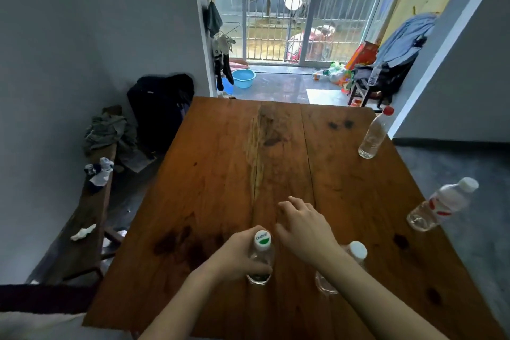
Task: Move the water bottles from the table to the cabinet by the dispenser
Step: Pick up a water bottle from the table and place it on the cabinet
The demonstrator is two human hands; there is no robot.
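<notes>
Several clear water bottles stand on the brown wooden table (220,174). My left hand (237,255) grips a bottle with a white and green cap (261,257) near the front edge. Just right of it, my right hand (303,226) hovers open above the table, fingers spread. My right forearm partly hides a white-capped bottle (357,252). A red-labelled bottle with a white cap (441,204) stands at the right edge. A red-capped bottle (374,135) stands at the far right corner. No cabinet or dispenser is in view.
A low wooden bench (85,229) with clothes and socks runs along the left wall. A dark bag (160,107) sits behind it. Beyond the table is a doorway with a blue basin (244,78) and a chair piled with clothes (386,72).
</notes>
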